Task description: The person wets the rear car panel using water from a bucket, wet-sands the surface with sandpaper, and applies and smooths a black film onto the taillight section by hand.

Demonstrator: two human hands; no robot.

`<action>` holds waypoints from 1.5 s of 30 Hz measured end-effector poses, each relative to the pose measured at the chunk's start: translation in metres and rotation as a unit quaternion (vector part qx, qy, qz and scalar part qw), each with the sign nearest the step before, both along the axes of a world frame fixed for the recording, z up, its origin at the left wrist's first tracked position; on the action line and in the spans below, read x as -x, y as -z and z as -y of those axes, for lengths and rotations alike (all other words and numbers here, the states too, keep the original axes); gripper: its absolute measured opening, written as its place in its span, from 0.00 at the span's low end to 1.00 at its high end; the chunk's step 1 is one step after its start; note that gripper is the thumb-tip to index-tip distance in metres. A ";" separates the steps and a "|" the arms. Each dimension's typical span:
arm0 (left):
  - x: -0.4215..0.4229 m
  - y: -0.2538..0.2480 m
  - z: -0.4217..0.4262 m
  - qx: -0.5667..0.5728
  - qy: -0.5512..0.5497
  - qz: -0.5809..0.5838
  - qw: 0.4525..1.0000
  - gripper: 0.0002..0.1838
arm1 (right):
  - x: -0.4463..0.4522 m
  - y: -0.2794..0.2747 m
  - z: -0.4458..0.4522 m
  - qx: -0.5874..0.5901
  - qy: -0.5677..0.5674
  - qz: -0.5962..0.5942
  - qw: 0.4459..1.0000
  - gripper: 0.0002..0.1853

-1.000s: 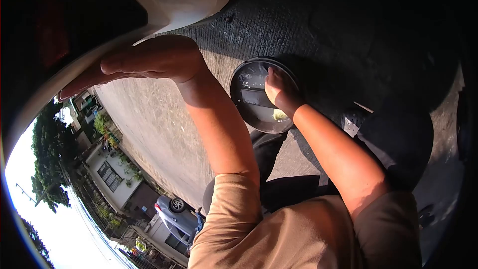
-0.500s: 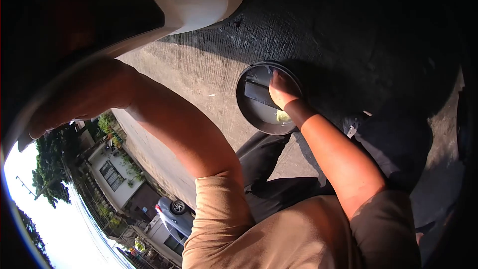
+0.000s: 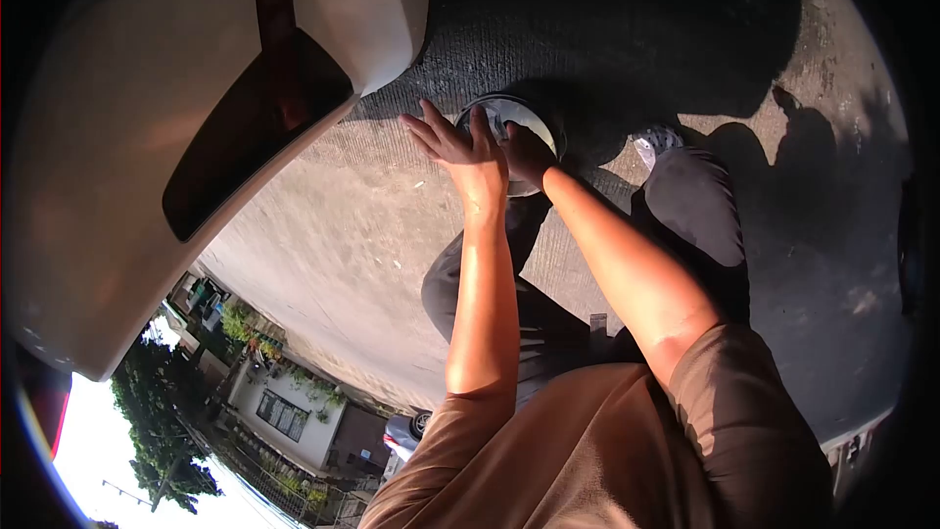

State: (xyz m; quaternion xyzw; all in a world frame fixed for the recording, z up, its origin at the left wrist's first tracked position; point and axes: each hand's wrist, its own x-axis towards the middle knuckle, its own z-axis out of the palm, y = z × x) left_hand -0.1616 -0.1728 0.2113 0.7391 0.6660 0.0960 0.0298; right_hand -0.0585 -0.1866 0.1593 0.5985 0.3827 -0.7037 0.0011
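My left hand (image 3: 468, 155) is open, fingers spread, above the left side of a round dark-rimmed basin (image 3: 537, 120) on the ground. It seems to hold nothing. My right hand (image 3: 529, 155), in shadow, is at the near right part of the basin, right beside the left hand. Its fingertips are partly hidden, so whether they grip anything does not show. The inside of the basin looks pale and wet in the sun, and my hands cover much of it.
The light-coloured body of a car (image 3: 108, 147) with a dark tail light (image 3: 259, 132) rises close on the left. My bent knees (image 3: 685, 201) are near the basin on the rough concrete (image 3: 333, 196). A house (image 3: 284, 411) and another car (image 3: 403, 431) are farther off.
My left hand has come down from beside the car to the basin. The right hand stays at the basin; the dark flat piece and yellowish lump seen there earlier are no longer distinct. The view has shifted.
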 end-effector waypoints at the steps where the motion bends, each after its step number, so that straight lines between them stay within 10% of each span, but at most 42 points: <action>1: 0.003 -0.013 0.015 0.064 0.032 -0.027 0.997 0.20 | -0.008 -0.018 -0.002 -0.013 0.020 0.000 1.000 0.27; 3: 0.023 -0.037 0.035 0.166 0.034 0.110 0.979 0.22 | -0.016 -0.050 0.011 0.038 0.199 -0.056 0.978 0.30; 6: -0.002 -0.145 -0.002 0.415 -0.311 0.457 0.722 0.21 | -0.057 -0.143 -0.001 0.108 0.235 -0.205 0.944 0.15; 8: 0.007 -0.180 -0.015 0.484 -0.319 0.491 0.650 0.19 | -0.075 -0.194 -0.011 0.151 0.243 -0.221 0.932 0.12; 11: 0.012 -0.209 -0.031 0.526 -0.221 0.407 0.713 0.15 | -0.089 -0.230 -0.009 0.117 0.294 -0.209 0.925 0.16; 16: 0.020 -0.216 -0.055 0.563 -0.255 0.533 0.578 0.08 | -0.093 -0.296 -0.004 0.098 0.450 -0.113 0.880 0.24; 23: 0.020 -0.260 -0.054 0.591 -0.224 0.542 0.554 0.11 | -0.041 -0.344 0.030 0.046 0.695 -0.266 0.666 0.19; 29: 0.034 -0.257 -0.039 0.648 -0.071 0.497 0.573 0.13 | 0.001 -0.355 0.067 -0.016 0.725 -0.194 0.661 0.25; 33: 0.055 -0.247 -0.047 0.551 0.213 0.104 0.800 0.27 | 0.008 -0.338 0.122 -0.085 0.752 -0.163 0.632 0.32; 43: 0.093 -0.267 -0.001 0.478 0.566 -0.086 0.666 0.28 | 0.036 -0.335 0.305 -0.108 0.914 -0.202 0.335 0.26; 45: 0.092 -0.285 0.004 0.390 0.617 -0.135 0.671 0.31 | 0.049 -0.303 0.339 -0.096 0.897 -0.176 0.394 0.24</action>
